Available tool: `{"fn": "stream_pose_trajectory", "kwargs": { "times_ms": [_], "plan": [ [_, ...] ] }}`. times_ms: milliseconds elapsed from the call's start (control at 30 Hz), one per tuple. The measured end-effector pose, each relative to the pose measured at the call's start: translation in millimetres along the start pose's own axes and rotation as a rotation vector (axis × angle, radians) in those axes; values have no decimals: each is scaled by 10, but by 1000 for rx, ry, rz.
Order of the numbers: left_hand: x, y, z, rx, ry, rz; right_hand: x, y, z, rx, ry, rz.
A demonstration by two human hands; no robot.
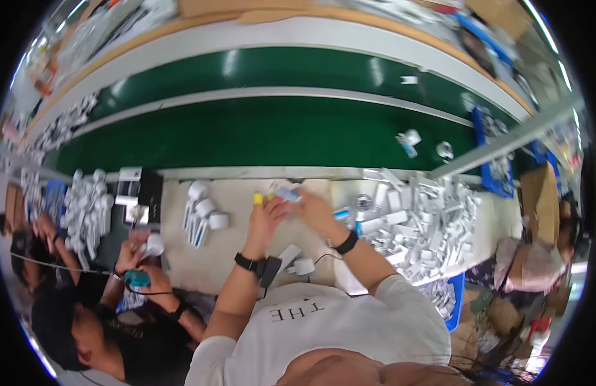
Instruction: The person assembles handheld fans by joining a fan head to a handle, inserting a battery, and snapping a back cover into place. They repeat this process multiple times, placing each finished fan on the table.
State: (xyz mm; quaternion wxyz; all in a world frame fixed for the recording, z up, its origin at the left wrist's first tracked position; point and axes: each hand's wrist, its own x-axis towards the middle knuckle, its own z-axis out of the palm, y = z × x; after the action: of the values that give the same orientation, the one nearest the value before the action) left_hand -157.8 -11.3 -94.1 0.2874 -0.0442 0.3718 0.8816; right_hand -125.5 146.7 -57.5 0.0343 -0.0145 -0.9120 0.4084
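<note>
Over the pale bench, my two hands meet just short of the green conveyor. My right hand, somewhat blurred, pinches a small white-and-blue piece. The fingers of my left hand are curled close to that piece, with bright yellow at their tips; whatever they hold is too blurred to make out. Near my body lie a flat white part and a round white part. To the left, several white round-headed parts with blue-marked stems lie together.
A large heap of white parts covers the bench on the right, with a blue bin below. Beyond runs the green conveyor with a few parts. At left, a co-worker handles a white part and a teal tool. A metal post slants at right.
</note>
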Motion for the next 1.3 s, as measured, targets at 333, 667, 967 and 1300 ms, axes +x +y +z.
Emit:
{"fn": "stream_pose_trajectory", "kwargs": {
  "times_ms": [333,667,967,1300],
  "plan": [
    [-453,-270,78,77,73,-293,-1276,-249,-103,-351,116,-447],
    [-1187,-78,1152,425,-320,-317,-1673,228,-557,674,-211,-71],
    [-1288,-305,1286,544,-301,-433,-2062,297,-1035,1083,180,-109],
    [-1435,-379,1272,704,-317,-298,-2089,218,-1059,915,105,-155]
  ]
}}
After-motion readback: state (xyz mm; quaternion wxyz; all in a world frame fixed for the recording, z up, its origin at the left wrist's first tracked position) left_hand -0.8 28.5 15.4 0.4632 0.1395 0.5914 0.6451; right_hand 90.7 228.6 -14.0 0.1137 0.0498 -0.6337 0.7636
